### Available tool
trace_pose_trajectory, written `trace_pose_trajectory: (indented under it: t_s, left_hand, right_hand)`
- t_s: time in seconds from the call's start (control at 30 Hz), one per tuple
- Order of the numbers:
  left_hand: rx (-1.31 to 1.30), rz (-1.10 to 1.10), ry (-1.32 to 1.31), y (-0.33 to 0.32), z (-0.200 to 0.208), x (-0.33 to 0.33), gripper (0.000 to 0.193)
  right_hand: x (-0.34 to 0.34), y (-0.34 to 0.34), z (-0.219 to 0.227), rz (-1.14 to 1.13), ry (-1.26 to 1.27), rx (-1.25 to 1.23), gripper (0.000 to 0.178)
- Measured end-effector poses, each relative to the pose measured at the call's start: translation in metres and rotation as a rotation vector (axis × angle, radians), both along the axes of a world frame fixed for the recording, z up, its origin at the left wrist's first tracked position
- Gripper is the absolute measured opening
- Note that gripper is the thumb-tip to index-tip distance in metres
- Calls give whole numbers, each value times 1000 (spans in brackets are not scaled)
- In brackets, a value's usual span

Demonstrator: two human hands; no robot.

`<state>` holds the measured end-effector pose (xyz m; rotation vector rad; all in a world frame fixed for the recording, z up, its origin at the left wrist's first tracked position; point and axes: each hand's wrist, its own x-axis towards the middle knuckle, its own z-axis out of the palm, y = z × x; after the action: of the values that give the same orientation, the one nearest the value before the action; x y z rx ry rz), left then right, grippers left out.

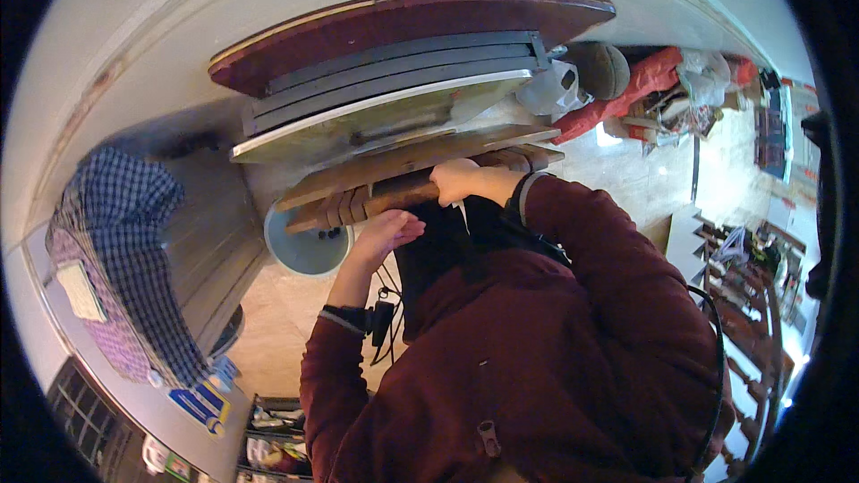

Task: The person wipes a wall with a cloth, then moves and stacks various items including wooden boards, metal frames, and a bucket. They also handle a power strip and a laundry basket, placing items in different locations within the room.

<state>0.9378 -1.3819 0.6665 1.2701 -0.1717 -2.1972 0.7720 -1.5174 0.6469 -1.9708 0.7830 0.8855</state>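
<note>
A folded wooden piece with long brown boards and short slats (420,156) stands upright in front of me; I cannot tell whether it is a chair or a small table. My right hand (455,181) is closed around its near wooden bar. Just below the bar's left half, my left hand (386,234) is open, palm turned up and fingers stretched out. Whether it touches the wood is hard to see. Under the left end of the wooden piece sits a pale round bucket (309,266) with small dark things inside.
Against the far wall lean a dark red tabletop (403,20), a grey metal frame (403,61) and a pale-edged board (376,121). White plastic bags (553,88) and a red bundle (626,97) lie right. At left, blue checked cloth (143,277) hangs beside wooden boards (210,241).
</note>
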Motion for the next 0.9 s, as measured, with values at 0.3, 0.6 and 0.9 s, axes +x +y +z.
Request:
trace_pose_trajectory:
  t_s: [0.3, 0.6, 0.9]
  left_hand:
    - [-277, 97, -288, -41, 61, 51, 19]
    - [-1063, -632, -1411, -146, 12, 34, 29]
    - [-906, -1011, -1628, -182, -36, 5, 31]
  right_hand:
    - [-35, 20, 31, -106, 54, -13, 25]
    - [-116, 54, 78, -325, 131, -96, 29]
    - [-204, 114, 85, -517, 192, -57, 30]
